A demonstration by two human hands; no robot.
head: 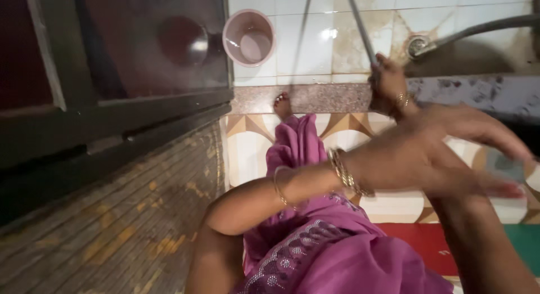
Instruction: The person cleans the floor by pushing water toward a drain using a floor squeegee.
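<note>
A tiled bathroom floor (315, 41) of pale, stained squares fills the top of the view, bounded by a speckled stone threshold (315, 97), with patterned cream-and-tan tiles (247, 142) on the near side. To the left stands a dark wooden door (112, 63) with a reddish glass panel, and beneath it lies a worn woven mat (124, 221). A pink plastic bucket (248, 37) sits on the pale tiles just beyond the threshold, close to the door's edge. Near the upper right a round floor drain (417, 45) shows, with a grey hose (484, 28) curving away from it. The right hand (388, 83) is clenched around a thin grey mop handle (360, 24), which slants up and away over the bathroom tiles; its lower end is hidden. The left hand (444, 150), blurred and crossing the frame, wears gold bangles (344, 171) at the wrist; its fingers are spread loosely and whether it grasps anything cannot be told. A bare foot (282, 105) rests at the threshold, below a magenta embroidered garment (320, 238). A red and green floor mat (444, 243) lies at lower right.
</note>
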